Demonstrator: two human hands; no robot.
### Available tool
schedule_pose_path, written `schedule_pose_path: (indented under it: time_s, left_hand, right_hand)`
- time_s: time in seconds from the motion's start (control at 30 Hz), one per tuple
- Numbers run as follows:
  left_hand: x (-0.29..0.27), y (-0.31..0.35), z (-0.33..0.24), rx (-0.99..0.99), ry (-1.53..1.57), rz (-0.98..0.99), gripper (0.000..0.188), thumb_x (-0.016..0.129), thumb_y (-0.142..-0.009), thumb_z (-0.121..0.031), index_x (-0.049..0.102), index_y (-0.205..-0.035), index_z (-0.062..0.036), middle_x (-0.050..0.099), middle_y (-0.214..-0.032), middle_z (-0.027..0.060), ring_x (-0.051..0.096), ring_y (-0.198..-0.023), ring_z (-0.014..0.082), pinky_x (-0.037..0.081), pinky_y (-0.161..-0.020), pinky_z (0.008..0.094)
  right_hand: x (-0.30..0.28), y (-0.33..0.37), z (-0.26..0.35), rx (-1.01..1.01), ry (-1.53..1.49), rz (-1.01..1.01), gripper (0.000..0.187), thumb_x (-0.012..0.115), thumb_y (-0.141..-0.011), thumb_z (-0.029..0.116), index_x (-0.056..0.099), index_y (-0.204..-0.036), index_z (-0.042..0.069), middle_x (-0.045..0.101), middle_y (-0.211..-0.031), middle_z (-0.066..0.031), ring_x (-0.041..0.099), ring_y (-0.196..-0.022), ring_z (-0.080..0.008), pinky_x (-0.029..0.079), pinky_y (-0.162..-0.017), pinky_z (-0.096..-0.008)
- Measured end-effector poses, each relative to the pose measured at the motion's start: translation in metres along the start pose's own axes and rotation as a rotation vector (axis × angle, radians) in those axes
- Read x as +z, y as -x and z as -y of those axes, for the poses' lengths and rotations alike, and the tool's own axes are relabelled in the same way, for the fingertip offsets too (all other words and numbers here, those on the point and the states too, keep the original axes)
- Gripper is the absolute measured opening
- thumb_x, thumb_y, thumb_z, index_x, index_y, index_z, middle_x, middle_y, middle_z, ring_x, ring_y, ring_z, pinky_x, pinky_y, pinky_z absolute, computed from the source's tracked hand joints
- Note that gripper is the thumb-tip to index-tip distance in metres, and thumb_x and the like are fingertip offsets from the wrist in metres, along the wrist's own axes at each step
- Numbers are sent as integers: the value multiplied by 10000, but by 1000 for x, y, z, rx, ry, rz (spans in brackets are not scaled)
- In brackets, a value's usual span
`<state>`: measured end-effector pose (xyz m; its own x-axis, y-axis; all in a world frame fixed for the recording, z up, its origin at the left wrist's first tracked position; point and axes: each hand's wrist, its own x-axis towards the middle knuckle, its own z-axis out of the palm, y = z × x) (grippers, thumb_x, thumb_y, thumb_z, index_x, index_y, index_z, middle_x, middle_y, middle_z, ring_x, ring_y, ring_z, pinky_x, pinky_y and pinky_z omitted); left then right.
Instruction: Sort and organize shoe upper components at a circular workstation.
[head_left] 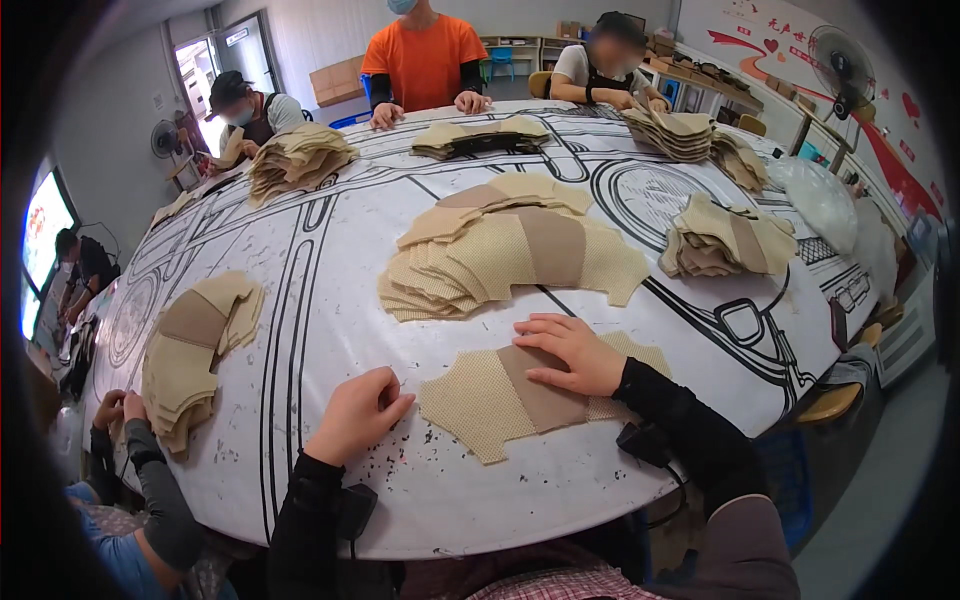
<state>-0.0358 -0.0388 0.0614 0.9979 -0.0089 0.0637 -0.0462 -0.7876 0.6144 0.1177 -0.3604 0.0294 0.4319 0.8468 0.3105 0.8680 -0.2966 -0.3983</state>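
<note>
In the head view, a beige cloth piece (480,395) with a brown middle band lies flat on the near part of the white worktop (330,260). The right hand (570,355) rests on it, fingers slightly spread over the band. The left hand (360,412) is just left of the piece, fingers loosely curled; whether they hold anything, I cannot tell. A larger cloth stack (500,255) sits just beyond on the far side.

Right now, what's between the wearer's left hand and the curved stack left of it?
In the head view, only lightly flecked, black-lined white tabletop lies between the left hand and the stack.
</note>
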Motion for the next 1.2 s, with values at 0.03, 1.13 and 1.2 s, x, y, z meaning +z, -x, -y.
schedule_pose_path:
  time_s: [0.03, 1.13, 1.2]
  left_hand:
    - [0, 0, 0, 0, -4, 0, 267, 702, -882, -228, 538, -799, -34, 560, -675, 96, 547, -611, 253, 453, -597, 360]
    - [0, -1, 1, 1, -10, 8, 270, 707, -877, -222, 536, -795, -29, 559, -674, 103, 548, -612, 256, 452, -597, 363]
    - [0, -1, 1, -5, -10, 10, 272, 708, -877, -224, 537, -796, -29, 560, -675, 103, 548, -612, 256, 452, -597, 363]
  right_hand:
    - [-1, 0, 1, 2, 1, -1, 477, 676, -933, 318, 564, -1341, 99, 508, -1459, -82, 403, -1390, -305, 309, -1143, -436]
    - [2, 0, -3, -3, -8, -14, 484, 667, -932, 373, 571, -1323, 106, 515, -1444, -85, 406, -1382, -319, 312, -1140, -446]
    - [2, 0, -2, -1, -7, -12, 485, 666, -932, 374, 570, -1324, 105, 514, -1445, -85, 406, -1382, -319, 312, -1140, -445]
